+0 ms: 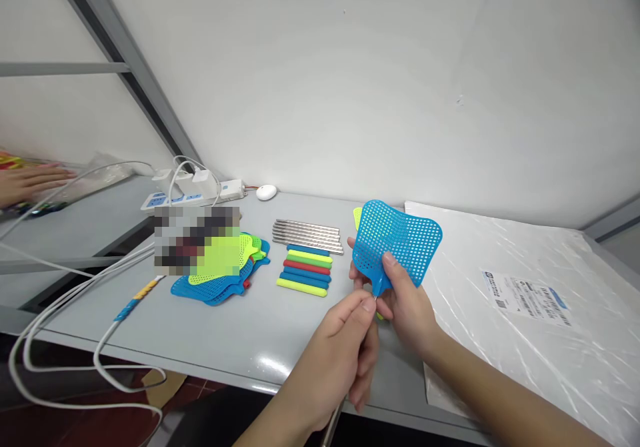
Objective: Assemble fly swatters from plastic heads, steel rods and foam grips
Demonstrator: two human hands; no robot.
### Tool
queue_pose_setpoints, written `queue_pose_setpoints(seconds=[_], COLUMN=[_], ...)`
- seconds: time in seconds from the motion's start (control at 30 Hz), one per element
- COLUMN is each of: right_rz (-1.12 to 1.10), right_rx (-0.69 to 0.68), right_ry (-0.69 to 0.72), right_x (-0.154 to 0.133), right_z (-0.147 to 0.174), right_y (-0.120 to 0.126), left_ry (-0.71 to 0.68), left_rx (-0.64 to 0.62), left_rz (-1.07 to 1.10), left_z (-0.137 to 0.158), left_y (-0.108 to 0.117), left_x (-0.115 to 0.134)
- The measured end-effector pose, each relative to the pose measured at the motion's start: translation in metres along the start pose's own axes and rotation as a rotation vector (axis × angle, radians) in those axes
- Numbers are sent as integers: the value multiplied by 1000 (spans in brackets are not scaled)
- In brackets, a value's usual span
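Right hand (411, 310) clasps a blue mesh paddle (397, 240) over the tabletop (225, 340), between front and rear edges; left hand (345, 343) pinches a metal rod (333, 423) at its neck. Misalignment could make the rod slip or split the neck. Label (525, 298) on white package (465, 253), tabletop's right end: illegible.

Seven handles (307, 267), perhaps seven rods (307, 236)

Right hand (411, 307) holds a blue mesh flap (397, 241), left hand (340, 347) a metal rod (333, 423) at its neck
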State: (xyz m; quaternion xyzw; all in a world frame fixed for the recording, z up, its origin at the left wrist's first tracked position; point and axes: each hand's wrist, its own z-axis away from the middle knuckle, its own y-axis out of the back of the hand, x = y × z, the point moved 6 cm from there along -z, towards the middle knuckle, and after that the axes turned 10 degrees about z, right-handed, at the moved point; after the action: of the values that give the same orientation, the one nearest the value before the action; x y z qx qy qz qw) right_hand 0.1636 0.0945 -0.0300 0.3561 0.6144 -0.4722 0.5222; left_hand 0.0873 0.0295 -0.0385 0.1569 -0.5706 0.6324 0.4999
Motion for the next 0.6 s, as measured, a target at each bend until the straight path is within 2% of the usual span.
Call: queue_pose_setpoints(seconds=[0.3,0.6], right_rz=[47,120], right_rx=[44,-26], right_ry=[100,111], right_x=[3,-3], right_z=[4,3], right_y=[0,-3], left_ry=[-29,34], left_rx=[21,67], left_rz=[62,154], left_z=[1,1], left_y=[-1,1], left_x=[-3,-8])
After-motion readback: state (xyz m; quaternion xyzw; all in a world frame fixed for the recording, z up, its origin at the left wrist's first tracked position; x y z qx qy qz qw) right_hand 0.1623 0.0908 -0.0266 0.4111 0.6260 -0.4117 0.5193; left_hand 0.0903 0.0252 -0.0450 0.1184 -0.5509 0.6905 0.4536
